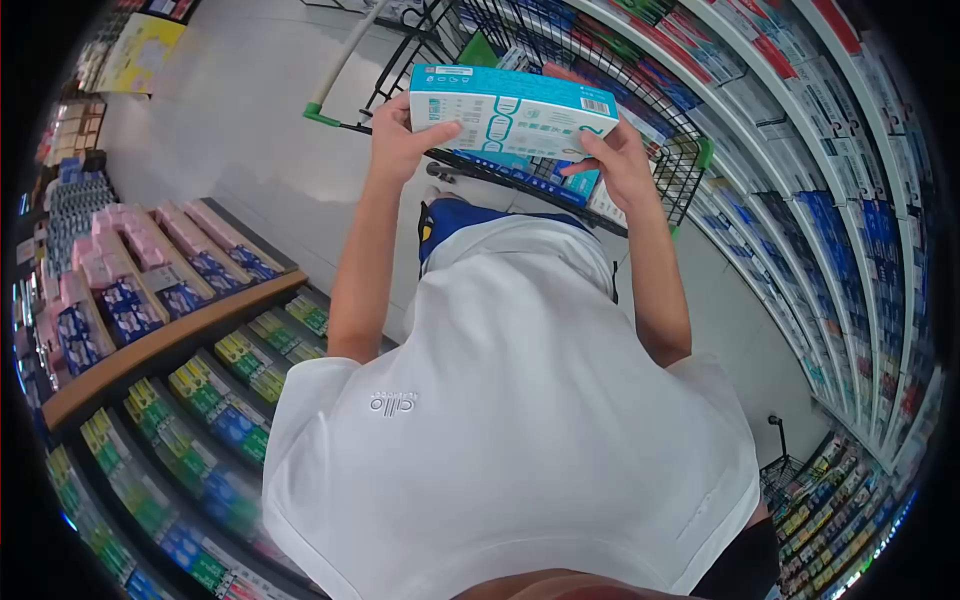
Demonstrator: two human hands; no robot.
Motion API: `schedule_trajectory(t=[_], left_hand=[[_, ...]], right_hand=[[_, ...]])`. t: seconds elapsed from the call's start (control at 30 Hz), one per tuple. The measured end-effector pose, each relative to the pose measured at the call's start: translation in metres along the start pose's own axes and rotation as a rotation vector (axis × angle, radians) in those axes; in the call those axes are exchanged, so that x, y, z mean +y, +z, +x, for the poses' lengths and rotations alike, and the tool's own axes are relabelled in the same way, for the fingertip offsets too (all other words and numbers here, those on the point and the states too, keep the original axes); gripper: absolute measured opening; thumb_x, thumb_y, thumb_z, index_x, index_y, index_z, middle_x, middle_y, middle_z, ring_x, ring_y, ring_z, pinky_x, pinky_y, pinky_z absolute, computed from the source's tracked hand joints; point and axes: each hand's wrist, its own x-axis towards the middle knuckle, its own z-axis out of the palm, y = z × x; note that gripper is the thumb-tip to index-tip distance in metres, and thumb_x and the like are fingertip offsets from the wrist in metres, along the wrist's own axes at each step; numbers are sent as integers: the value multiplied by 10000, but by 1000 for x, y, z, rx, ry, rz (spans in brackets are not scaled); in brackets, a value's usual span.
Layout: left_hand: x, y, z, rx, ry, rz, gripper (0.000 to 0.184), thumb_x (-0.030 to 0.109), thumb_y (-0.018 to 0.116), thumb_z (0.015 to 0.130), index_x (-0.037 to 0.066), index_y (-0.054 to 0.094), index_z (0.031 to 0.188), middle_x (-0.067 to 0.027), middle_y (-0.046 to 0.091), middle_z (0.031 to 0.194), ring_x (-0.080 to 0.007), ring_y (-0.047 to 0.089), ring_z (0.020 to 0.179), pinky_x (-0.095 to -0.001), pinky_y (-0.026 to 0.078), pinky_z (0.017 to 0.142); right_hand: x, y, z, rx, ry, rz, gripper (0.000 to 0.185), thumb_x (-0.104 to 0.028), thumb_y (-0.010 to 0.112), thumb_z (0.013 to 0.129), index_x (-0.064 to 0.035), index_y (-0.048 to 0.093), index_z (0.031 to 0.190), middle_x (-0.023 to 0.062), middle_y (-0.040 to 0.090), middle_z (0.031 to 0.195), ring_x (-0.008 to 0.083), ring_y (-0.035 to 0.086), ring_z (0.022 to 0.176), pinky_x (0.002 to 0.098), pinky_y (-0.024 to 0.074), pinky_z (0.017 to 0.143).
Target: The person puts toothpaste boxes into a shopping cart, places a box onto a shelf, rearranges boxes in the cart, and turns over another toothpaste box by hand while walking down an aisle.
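Observation:
A long white and turquoise carton [515, 110] with printed text and a barcode is held up between both my hands. My left hand [405, 140] grips its left end, with the thumb laid across the front face. Around the right end, my right hand [622, 160] has its thumb and fingers closed on the lower corner. Behind and below the carton stands a black wire shopping cart [690, 165] with green corner pieces. Several boxes [565, 185] lie inside it, partly hidden by the carton and my hands.
Shelves [800, 160] packed with boxed goods run along the right. A lower display shelf [170, 340] with pink and green packs stands at the left. Pale floor tiles [250, 130] lie between them. Another basket cart [785, 475] is at the lower right.

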Motion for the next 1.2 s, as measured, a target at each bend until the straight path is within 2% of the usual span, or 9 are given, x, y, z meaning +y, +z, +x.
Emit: schedule_trajectory(t=[0.1, 0.17, 0.3, 0.37, 0.5, 0.57, 0.77, 0.97, 1.2], left_hand=[[-3, 1, -6, 9, -6, -38, 323, 7, 771, 691, -38, 644, 984, -121, 689, 929, -156, 660, 812, -284, 532, 740], [-3, -1, -6, 2, 8, -21, 319, 10, 775, 689, -40, 643, 975, -124, 688, 928, -153, 660, 811, -282, 531, 739], [-4, 0, -6, 10, 15, -34, 316, 12, 778, 688, -41, 643, 969, -124, 688, 926, -154, 661, 810, -282, 531, 732], [-4, 1, -5, 10, 5, -40, 332, 13, 779, 688, -41, 643, 986, -119, 689, 933, -148, 658, 823, -278, 527, 748], [-9, 1, -3, -19, 26, -46, 391, 23, 786, 680, -44, 631, 1033, -119, 687, 957, -141, 652, 847, -271, 518, 770], [-15, -1, -3, 21, 56, -75, 461, 55, 798, 674, -49, 612, 1083, -121, 679, 993, -139, 642, 876, -267, 506, 801], [-13, -1, 2, 95, 102, -106, 521, 167, 812, 687, -52, 601, 1110, -118, 667, 1015, -154, 631, 907, -277, 495, 833], [-15, 0, 6, 118, 116, -191, 604, 279, 837, 681, -57, 588, 1117, -135, 656, 1058, -171, 629, 942, -296, 498, 854], [-7, 13, 6, 92, 110, -300, 716, 402, 828, 660, -53, 550, 1138, -149, 648, 1068, -201, 628, 983, -327, 498, 879]], right_hand=[[2, 1, -5, 37, 42, 12, 587, -107, 639, 840, -47, 405, 1375, 99, 297, 1474, 240, 554, 1122, 302, 608, 654], [6, 2, -5, 83, 29, -1, 510, -114, 656, 834, -32, 485, 1307, 106, 466, 1354, 207, 579, 1068, 298, 585, 669], [7, -5, -6, 104, 48, -107, 431, -112, 661, 835, -38, 543, 1243, 89, 594, 1187, 158, 583, 1031, 287, 548, 682], [7, -5, -6, 144, 78, -101, 383, -103, 660, 841, -33, 565, 1206, 62, 645, 1063, 125, 577, 1010, 288, 499, 779], [12, -6, -4, 139, -19, 98, 371, -126, 642, 859, -13, 558, 1202, 82, 630, 1118, 158, 571, 1049, 339, 447, 912], [4, -8, -5, 135, -101, 312, 387, -224, 650, 868, -17, 554, 1181, 94, 616, 1161, 206, 544, 1109, 421, 350, 1023], [7, -39, -7, 112, -252, 399, 398, -215, 649, 861, -21, 550, 1194, 101, 606, 1182, 234, 537, 1144, 435, 351, 1027], [24, -64, -11, 117, -250, 345, 357, -100, 675, 821, 14, 563, 1140, 102, 639, 1087, 196, 592, 1012, 354, 414, 936], [35, -58, -11, 119, -233, 361, 330, -98, 667, 828, 8, 573, 1127, 91, 644, 1073, 185, 596, 997, 346, 429, 923]])
